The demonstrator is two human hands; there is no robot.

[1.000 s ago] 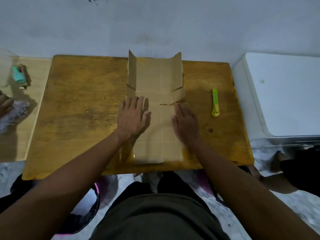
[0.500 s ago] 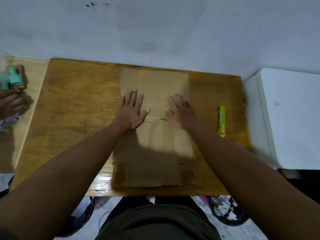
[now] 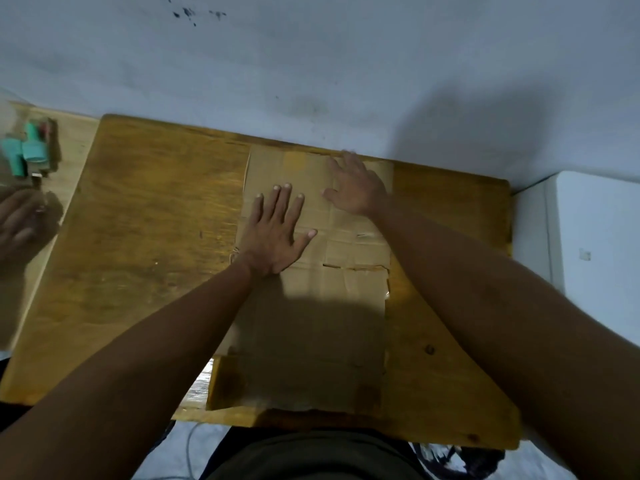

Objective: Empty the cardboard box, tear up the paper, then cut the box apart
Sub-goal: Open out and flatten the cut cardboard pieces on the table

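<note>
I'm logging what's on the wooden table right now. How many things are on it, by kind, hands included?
Flattened cardboard box: 1
Hands pressed flat on the cardboard: 2, left hand and right hand
Total: 3, all on the wooden table

Matt brown cardboard box on a glossy wooden table.

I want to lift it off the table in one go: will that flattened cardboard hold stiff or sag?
The cardboard will probably bend along its creases and the cuts at mid-sheet. It looks thin, so likely light. Lying flat under the left hand and right hand, it may slide.
</note>
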